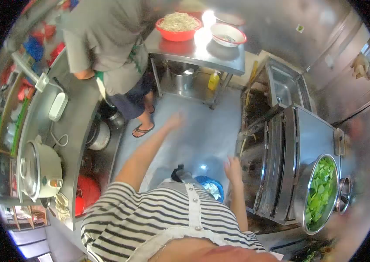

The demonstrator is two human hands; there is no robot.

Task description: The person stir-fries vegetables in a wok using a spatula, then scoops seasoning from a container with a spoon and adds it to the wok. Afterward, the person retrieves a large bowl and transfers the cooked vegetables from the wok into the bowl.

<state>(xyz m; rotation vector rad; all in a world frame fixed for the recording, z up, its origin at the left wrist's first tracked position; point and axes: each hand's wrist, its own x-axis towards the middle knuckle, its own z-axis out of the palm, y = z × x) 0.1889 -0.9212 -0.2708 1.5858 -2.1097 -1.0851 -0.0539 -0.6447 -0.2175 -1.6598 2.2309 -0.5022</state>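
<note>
- Clock directions are taken from the centre of the view.
- Left hand (pixel 176 120): just above centre, over the floor (pixel 204 126), forearm aimed towards 1 o'clock. Blurred; no item visible in it. Wide or narrow: cannot tell.
- Right hand (pixel 234 168): at 4 o'clock, aimed towards 12, beside the front of the steel unit (pixel 318 131); contact not confirmed. Nothing seen held; finger spread cannot be told.
- Blue container (pixel 209 179): at 5 o'clock, below the right hand and apart from it, partly hidden by the wearer's clothing. Pale contents. Low placement presumably keeps it within reach without using work space.
- Orientation: its mouth faces up towards the camera; roughly round, so no dependable long axis.
- Steel bowl (pixel 299 196) of green leaves (pixel 321 192): at 4 o'clock. Outline runs close to 12–6, possibly lens distortion. The deep wall likely contains loose leaves.
- Red basin (pixel 176 36), heaped, at 12, and white bowl (pixel 230 44) at 1: both on the steel surface (pixel 167 49), probably for easy access.
- Co-worker (pixel 110 52): between 10 and 11, standing at the left-side counter.
</note>
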